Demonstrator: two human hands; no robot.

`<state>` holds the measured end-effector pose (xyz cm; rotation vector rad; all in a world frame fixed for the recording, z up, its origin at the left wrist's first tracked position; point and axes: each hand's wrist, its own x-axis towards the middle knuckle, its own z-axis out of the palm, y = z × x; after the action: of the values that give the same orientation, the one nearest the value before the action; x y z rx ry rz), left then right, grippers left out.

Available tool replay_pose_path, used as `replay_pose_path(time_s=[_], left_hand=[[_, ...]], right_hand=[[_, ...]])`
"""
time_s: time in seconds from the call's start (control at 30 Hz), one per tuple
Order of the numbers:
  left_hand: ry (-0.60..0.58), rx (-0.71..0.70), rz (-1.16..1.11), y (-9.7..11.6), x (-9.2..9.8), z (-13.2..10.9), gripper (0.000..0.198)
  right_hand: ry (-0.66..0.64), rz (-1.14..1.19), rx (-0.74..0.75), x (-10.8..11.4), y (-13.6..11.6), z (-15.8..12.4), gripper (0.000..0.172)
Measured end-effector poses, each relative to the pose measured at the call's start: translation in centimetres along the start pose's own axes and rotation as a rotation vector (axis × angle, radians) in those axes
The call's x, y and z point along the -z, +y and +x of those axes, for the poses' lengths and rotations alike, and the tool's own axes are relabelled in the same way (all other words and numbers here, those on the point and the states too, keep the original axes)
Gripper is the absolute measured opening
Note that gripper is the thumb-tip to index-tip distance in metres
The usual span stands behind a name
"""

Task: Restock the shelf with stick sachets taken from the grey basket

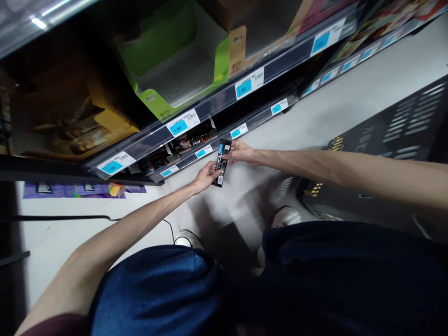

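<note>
A slim black packet [221, 163] with a blue and white label is held out in front of the lowest shelf [196, 154]. My left hand [206, 177] grips its lower end. My right hand [242, 152] pinches its upper end from the right. Both arms are stretched out over my knees, and I am crouched close to the floor. Similar dark packets [191, 140] lie on the bottom shelf just behind the held one.
Shelf rails carry blue and white price tags [182, 123]. A green display carton [175, 60] and a yellow carton [73, 116] sit on the shelf above. A black perforated crate [392, 140] stands on the pale floor at right. A cable [105, 217] runs along the floor at left.
</note>
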<state>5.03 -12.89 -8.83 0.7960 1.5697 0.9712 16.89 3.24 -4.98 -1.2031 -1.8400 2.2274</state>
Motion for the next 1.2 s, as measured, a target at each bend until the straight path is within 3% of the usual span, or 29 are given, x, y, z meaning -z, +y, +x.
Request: replay_pose_path(time_s=[0.33,0.73,0.9,1.03,1.2], left_hand=[[-0.027,0.060,-0.073,0.6,0.1,-0.7,0.044],[-0.026,0.127,-0.118,0.7,-0.1,-0.7,0.043],[-0.047,0.160,-0.170,0.9,-0.2,-0.7,0.043],[-0.057,0.163,-0.185,0.8,-0.3,-0.6,0.043],[-0.054,0.166,-0.172,0.6,-0.3,-0.5,0.041]], right_hand=[[-0.173,0.059,0.070,0.1,0.9,0.0,0.023],[-0.186,-0.026,0.026,0.3,0.4,-0.3,0.017],[-0.212,-0.018,-0.011,0.2,0.0,-0.6,0.032],[-0.348,0.059,-0.009,0.3,0.3,-0.5,0.050],[-0.421,0.086,0.025,0.6,1.1,0.4,0.053]])
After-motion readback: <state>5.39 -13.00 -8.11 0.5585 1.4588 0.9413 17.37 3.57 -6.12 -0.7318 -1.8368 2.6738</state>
